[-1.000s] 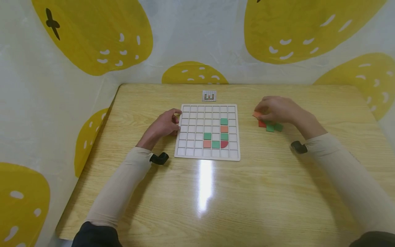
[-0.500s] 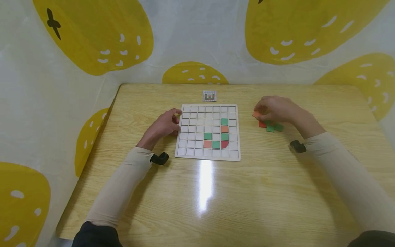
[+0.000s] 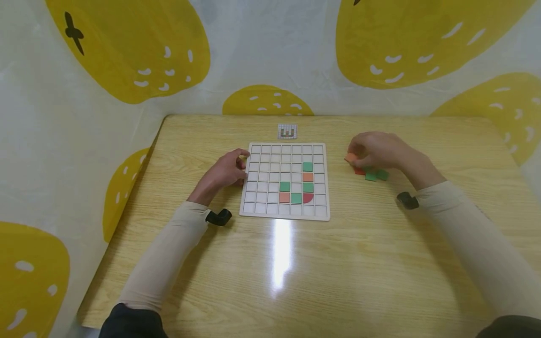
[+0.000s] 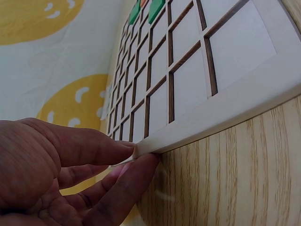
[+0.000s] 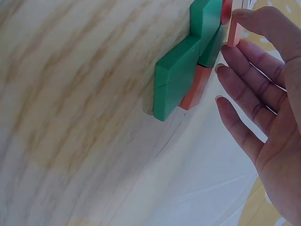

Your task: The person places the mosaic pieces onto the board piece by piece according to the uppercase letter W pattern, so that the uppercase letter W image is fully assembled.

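A square grid board (image 3: 264, 178) lies on the table, with several green and orange square tiles and a red rounded tile (image 3: 308, 198) in its cells. My left hand (image 3: 221, 171) rests at the board's left side, thumb and fingers touching its edge; in the left wrist view the thumb (image 4: 99, 146) meets the rim. Right of the board, my right hand (image 3: 380, 149) pinches an orange square tile (image 3: 350, 157) between thumb and fingers. Under and beside that hand lie loose green tiles (image 5: 176, 77), a red tile (image 3: 359, 172) and another orange tile (image 5: 196, 87), partly overlapping.
A small pattern card (image 3: 287, 131) lies just beyond the board. Behind the wooden table (image 3: 359, 267) hangs a white cloth (image 3: 270, 47) with yellow fruit prints. Dark wrist cameras (image 3: 219, 217) sit at both cuffs.
The orange tile in my right hand has shifted slightly left, and less of the red tile shows below it. My left hand stays at the board's edge.
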### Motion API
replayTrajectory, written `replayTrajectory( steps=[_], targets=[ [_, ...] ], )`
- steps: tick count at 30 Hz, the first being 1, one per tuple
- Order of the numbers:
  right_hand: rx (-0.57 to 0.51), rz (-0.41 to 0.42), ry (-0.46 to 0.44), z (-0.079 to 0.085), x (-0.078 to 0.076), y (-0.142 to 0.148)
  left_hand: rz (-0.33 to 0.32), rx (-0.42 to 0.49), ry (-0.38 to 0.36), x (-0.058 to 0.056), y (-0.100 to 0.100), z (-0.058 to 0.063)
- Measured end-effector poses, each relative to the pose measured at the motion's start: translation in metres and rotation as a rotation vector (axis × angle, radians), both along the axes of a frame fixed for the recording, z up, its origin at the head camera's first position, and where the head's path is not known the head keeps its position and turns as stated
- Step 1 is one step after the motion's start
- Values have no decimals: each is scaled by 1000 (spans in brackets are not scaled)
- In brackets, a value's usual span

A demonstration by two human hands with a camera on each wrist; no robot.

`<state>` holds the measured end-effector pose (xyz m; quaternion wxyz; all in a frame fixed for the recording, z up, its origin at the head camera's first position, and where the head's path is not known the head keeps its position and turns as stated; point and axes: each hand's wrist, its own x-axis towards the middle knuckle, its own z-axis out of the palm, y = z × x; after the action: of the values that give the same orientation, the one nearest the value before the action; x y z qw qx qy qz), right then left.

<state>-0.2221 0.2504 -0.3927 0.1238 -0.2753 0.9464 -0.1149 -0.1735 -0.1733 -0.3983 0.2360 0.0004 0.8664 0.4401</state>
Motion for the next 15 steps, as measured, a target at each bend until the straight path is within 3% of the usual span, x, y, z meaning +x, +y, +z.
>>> replayTrajectory(
  steps=[15],
  targets=[
    [-57, 72, 35, 8, 1, -16, 7, -6, -2, 1, 0, 1]
  ],
)
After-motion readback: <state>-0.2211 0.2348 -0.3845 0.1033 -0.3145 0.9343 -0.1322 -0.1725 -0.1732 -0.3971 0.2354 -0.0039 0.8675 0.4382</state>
